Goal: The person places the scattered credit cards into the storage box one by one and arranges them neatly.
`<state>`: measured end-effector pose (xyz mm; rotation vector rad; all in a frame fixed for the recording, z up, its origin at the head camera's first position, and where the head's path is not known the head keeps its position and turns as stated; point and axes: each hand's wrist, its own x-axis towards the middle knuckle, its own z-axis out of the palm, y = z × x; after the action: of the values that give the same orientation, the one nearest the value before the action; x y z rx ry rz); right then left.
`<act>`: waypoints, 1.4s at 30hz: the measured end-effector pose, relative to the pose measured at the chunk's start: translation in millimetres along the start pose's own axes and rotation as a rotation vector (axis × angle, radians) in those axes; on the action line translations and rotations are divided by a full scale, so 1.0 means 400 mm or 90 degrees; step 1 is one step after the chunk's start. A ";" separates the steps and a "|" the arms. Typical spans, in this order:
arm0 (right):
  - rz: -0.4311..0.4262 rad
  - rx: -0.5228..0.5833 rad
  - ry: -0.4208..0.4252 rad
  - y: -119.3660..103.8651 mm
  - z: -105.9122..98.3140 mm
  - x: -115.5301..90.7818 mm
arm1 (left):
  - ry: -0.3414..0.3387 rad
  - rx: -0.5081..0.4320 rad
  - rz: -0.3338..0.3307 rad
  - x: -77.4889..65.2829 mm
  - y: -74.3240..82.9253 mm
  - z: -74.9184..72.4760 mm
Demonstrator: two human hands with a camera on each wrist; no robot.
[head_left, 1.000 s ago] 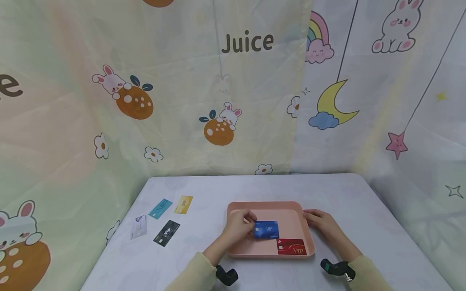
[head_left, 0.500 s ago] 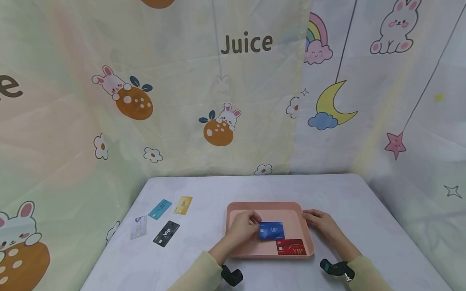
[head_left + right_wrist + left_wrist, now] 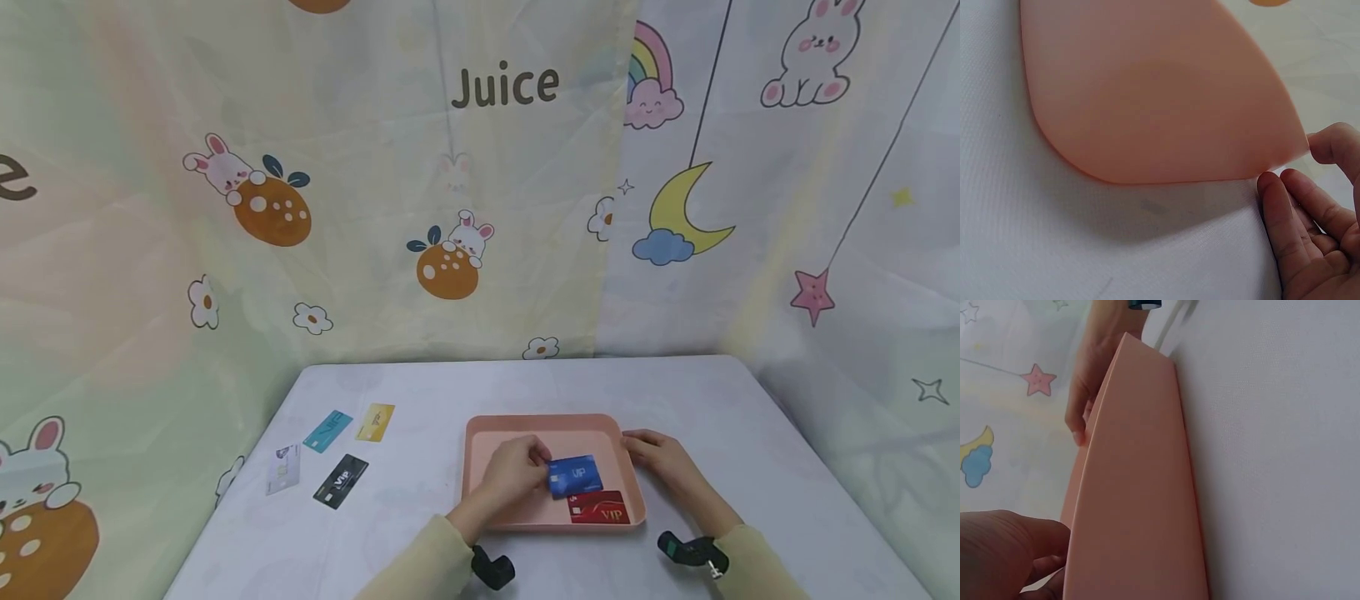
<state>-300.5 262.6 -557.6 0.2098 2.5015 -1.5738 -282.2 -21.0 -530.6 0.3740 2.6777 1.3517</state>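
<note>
In the head view my left hand [image 3: 515,468] pinches the left edge of a blue VIP card [image 3: 576,477] over the pink tray [image 3: 480,433]. The card sits slightly tilted just above a red VIP card [image 3: 598,507] near the tray's lower right. My right hand [image 3: 663,463] holds the tray's right rim; in the right wrist view its thumb and fingertips meet the tray's edge. From the left wrist, the tray's outer wall [image 3: 1135,475] hides the cards, and only part of my left hand [image 3: 1010,550] shows.
On the white table [image 3: 420,542], left of the tray, lie a teal card [image 3: 327,431], a yellow card [image 3: 376,422], a pale card [image 3: 283,469] and a black VIP card [image 3: 341,481]. Printed cloth hangs behind and at both sides.
My left hand has shifted right across the tray with the blue card, which now lies closer above the red card and is slightly turned. The right hand stays at the rim.
</note>
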 end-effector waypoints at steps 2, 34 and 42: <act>-0.002 0.001 0.002 0.002 0.001 0.001 | 0.005 0.015 0.002 0.002 0.003 0.006; 0.010 0.008 0.009 -0.003 -0.002 -0.006 | 0.034 0.137 0.013 0.040 0.050 0.068; 0.011 0.014 0.005 -0.006 -0.001 -0.011 | 0.039 0.129 0.003 0.040 0.051 0.076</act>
<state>-296.6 261.7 -554.4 0.2391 2.4825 -1.5972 -287.7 18.4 -532.1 0.3636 2.8762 1.1120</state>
